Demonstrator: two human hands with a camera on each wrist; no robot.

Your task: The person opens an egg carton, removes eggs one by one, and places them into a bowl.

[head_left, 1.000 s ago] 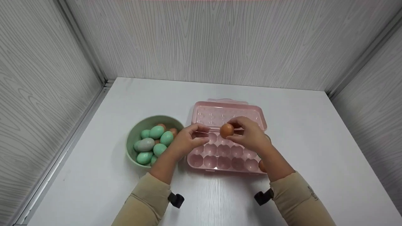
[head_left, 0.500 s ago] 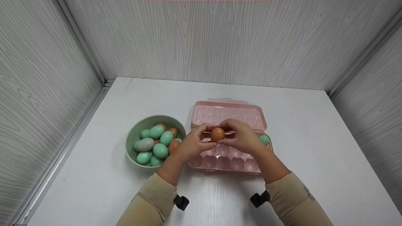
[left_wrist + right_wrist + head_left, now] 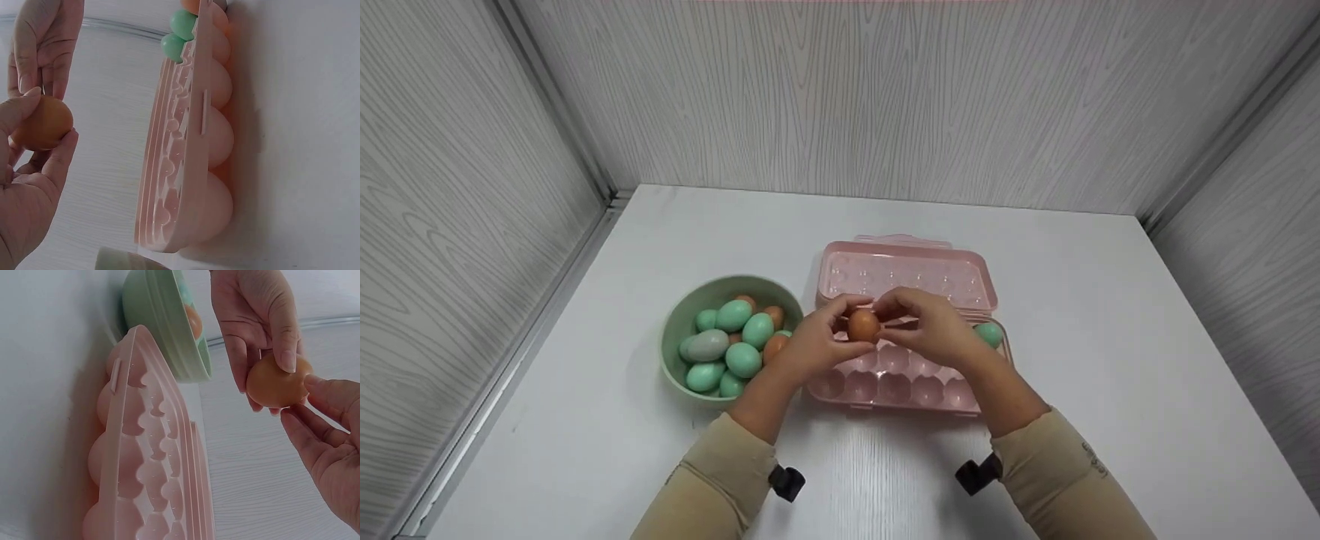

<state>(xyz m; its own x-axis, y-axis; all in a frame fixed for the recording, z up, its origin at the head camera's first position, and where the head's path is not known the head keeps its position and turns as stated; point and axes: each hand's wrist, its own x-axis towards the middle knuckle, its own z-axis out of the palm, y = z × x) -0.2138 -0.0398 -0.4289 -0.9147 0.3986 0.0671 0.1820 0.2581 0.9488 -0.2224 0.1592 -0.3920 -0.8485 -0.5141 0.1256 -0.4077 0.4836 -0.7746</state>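
Both hands meet at a brown egg (image 3: 863,328) above the pink egg carton (image 3: 911,406). My left hand (image 3: 816,341) holds it between thumb and fingers. The fingertips of my right hand (image 3: 936,331) are at its right side; in the right wrist view that thumb and a finger pinch its edge. The carton lies open, its lid (image 3: 910,276) folded back and its near cups bare. Green eggs (image 3: 183,24) and part of a brown egg (image 3: 191,5) sit at the carton's right end, mostly hidden by my right arm in the head view.
Left of the carton stands a light green bowl (image 3: 165,332) with several green eggs (image 3: 743,360), a greyish egg (image 3: 708,346) and some brown ones (image 3: 776,348). White table (image 3: 1072,300) surrounds everything, with wood-patterned panels (image 3: 840,105) behind and at the sides.
The brown egg, at first in my right hand alone, has moved left to my left hand, which now grips it too. Bowl and carton have stayed put.
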